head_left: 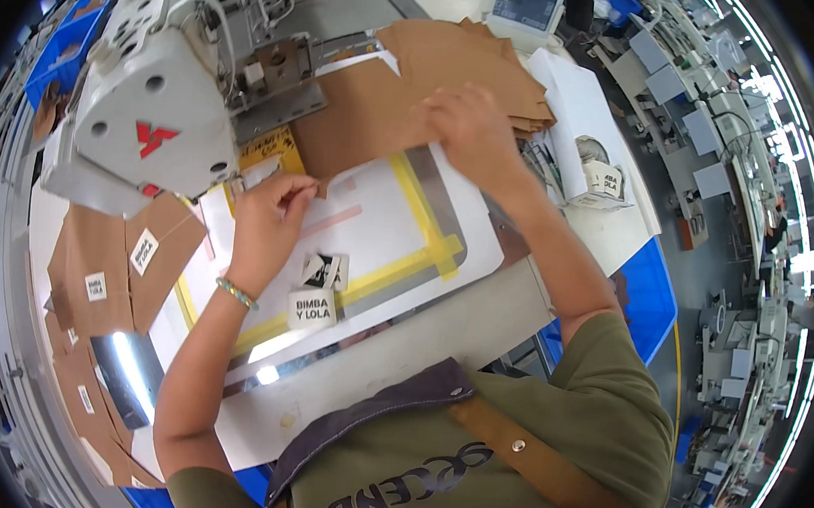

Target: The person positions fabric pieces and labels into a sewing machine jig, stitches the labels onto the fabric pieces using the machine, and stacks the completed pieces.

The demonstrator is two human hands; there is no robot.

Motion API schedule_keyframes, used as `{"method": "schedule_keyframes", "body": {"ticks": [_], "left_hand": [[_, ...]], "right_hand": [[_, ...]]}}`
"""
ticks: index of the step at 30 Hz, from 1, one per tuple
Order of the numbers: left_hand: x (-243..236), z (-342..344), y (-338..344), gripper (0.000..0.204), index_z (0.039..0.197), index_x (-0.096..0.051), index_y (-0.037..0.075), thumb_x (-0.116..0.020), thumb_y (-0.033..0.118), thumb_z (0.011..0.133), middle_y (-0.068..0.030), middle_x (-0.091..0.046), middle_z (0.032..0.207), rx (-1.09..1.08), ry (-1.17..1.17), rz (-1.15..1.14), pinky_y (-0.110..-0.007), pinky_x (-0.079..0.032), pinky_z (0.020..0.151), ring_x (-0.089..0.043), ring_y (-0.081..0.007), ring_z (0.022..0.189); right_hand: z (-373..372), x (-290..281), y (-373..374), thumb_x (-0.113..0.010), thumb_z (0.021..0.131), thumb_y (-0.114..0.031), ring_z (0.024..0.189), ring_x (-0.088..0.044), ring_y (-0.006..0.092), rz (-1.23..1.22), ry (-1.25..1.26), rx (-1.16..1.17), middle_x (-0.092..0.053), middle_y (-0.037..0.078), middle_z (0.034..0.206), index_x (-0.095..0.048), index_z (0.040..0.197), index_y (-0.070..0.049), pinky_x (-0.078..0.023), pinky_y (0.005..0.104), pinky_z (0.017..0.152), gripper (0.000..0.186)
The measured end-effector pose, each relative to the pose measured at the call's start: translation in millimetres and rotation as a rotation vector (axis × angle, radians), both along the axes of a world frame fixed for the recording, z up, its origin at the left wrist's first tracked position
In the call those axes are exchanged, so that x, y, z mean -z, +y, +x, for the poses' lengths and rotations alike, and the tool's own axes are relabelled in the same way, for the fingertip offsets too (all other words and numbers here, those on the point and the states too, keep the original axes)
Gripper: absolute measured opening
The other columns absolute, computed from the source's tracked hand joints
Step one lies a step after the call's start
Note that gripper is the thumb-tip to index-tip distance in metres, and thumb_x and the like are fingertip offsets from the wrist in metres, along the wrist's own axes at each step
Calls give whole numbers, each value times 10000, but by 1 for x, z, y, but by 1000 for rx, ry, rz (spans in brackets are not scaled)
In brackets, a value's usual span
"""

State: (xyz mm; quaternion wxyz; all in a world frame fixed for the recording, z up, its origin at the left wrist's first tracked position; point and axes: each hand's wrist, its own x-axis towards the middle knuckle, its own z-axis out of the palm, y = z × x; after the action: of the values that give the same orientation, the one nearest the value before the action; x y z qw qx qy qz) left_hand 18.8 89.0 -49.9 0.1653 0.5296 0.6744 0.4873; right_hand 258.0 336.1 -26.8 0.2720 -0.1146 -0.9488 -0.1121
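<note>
A brown flat piece (345,122) lies over the upper part of a white template board (372,214) edged with yellow tape. My left hand (272,226) pinches its lower-left corner beside the machine. My right hand (472,136) grips its right side with bent fingers, near a fanned stack of brown pieces (468,55). Small white fabric labels (313,309) with dark print lie on the board below my hands. The large white industrial sewing machine (138,113) stands at my upper left, with its needle area partly hidden.
Brown pieces bearing labels (91,251) lie at the left. A white tray (578,105) holding a label roll stands at the right, above a blue bin (649,299). More blue bins (68,46) are at the upper left. Workstations line the aisle on the right.
</note>
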Motion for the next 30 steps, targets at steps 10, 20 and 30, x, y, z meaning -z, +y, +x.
{"method": "schedule_keyframes", "body": {"ticks": [10, 20, 30], "left_hand": [[4, -2, -1, 113, 1084, -776, -71, -705, -26, 1009, -108, -801, 917, -9, -230, -42, -275, -609, 771, -786, -140, 820], [-3, -19, -45, 228, 1109, -749, -17, -738, -19, 882, -126, -748, 1053, 229, 864, 117, -398, -628, 834, -739, -302, 955], [-4, -36, -90, 309, 1154, -732, -32, -724, -5, 846, -123, -739, 1126, 183, 1039, -78, -381, -626, 847, -739, -278, 1008]], "right_hand": [[-10, -7, 13, -728, 834, -12, 995, -738, 378, -375, 227, 165, -793, 114, 1007, -816, 1091, -87, -603, 451, 829, 282], [36, -37, 89, -692, 893, -15, 1097, -762, 351, -35, 518, 326, -804, 110, 1207, -795, 1241, -133, -606, 448, 945, 381], [43, -39, 2, -662, 1024, -232, 1451, -538, 388, -353, 63, 170, -592, 173, 1571, -613, 1530, -61, -440, 532, 1173, 537]]}}
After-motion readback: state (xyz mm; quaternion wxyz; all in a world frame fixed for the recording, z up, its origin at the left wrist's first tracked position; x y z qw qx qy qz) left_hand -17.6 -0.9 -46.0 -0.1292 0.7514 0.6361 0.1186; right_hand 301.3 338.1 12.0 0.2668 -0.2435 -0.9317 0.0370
